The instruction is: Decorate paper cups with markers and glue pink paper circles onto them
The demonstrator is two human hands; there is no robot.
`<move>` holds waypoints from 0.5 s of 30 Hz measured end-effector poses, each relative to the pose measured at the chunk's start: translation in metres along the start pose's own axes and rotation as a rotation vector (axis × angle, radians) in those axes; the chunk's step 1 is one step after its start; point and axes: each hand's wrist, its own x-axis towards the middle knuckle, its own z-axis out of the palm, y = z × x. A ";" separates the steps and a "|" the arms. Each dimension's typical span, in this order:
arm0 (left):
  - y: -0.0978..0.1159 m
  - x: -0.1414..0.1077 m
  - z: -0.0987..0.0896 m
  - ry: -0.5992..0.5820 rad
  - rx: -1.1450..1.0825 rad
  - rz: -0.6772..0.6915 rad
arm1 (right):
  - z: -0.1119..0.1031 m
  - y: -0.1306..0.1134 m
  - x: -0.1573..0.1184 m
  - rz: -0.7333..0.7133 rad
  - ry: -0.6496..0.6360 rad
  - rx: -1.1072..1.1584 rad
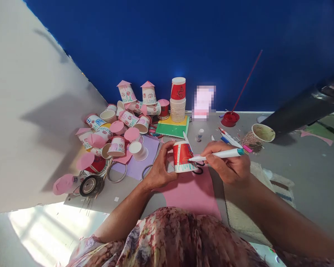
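A red and white paper cup [180,154] is upside down in front of me, with green zigzag strokes around its white rim. My left hand [161,168] grips it from the left, thumb low and fingers at the top. In my right hand [229,165] is a white marker [221,154] with a green end; its tip is at the red side of the cup. Under the hands lies a pink paper sheet [190,193]. Black scissor handles [198,170] show partly behind the cup.
Many decorated cups with pink paper tops [117,128] are heaped at the left. Behind stand a cup stack [177,107] and a green and yellow book [171,128]. Rightward are markers [231,138], a red dish [230,119], a stained cup [260,134] and a dark cylinder [297,105].
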 end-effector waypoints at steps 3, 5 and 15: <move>0.000 0.000 0.000 -0.013 0.016 -0.005 | 0.000 0.002 0.001 -0.042 -0.031 -0.049; -0.001 0.000 0.000 -0.011 0.027 -0.006 | 0.000 0.001 0.001 -0.020 -0.068 -0.053; 0.006 0.000 0.000 0.012 0.159 0.023 | 0.004 0.002 0.002 -0.014 -0.036 -0.046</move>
